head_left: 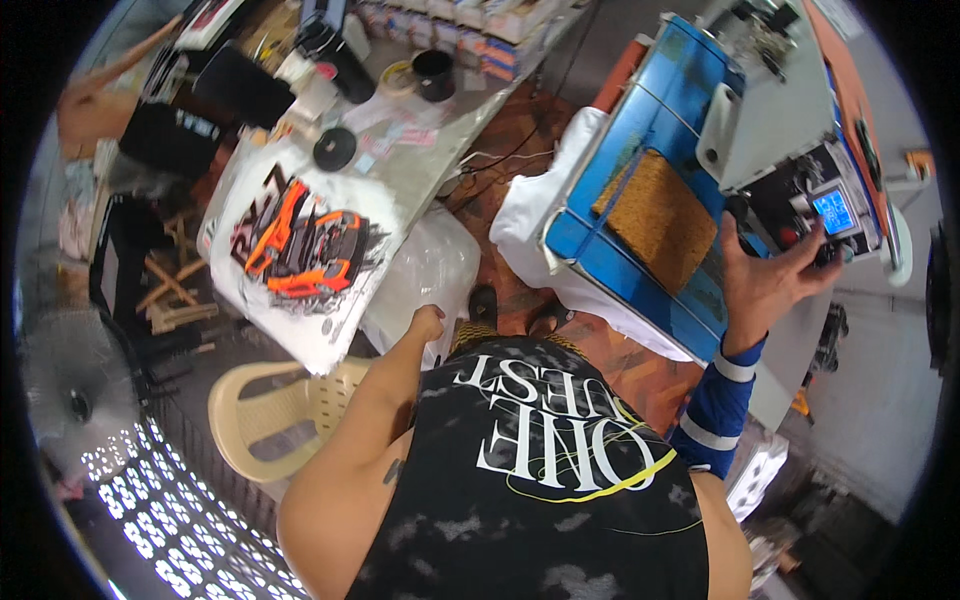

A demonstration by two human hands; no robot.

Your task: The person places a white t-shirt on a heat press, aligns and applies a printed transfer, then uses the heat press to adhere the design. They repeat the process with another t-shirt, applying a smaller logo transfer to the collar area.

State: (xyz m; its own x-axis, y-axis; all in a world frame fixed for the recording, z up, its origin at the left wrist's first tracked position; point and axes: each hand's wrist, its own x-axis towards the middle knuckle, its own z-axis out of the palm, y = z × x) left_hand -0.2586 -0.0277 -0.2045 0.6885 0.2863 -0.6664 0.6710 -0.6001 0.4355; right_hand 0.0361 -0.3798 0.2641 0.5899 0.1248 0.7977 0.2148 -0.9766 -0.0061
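Note:
My right hand (775,280), its arm in a blue sleeve, is on the control panel (770,195) of a press machine at the upper right, fingers spread beside a blue-lit display (833,210) and buttons. Below the machine's raised part lies a blue bed (590,215) with a brown, rough-surfaced square pad (655,225) on it. My left hand (427,322) hangs low between the table and the machine, fingers curled; what is in it, if anything, I cannot make out.
A table (450,120) at left holds containers and a white garment (325,335) with orange-black print. A plastic chair (235,405), fan (80,400) and another person's arm (110,110) are at left. A white cloth (525,215) and clear bag (420,275) sit near my feet.

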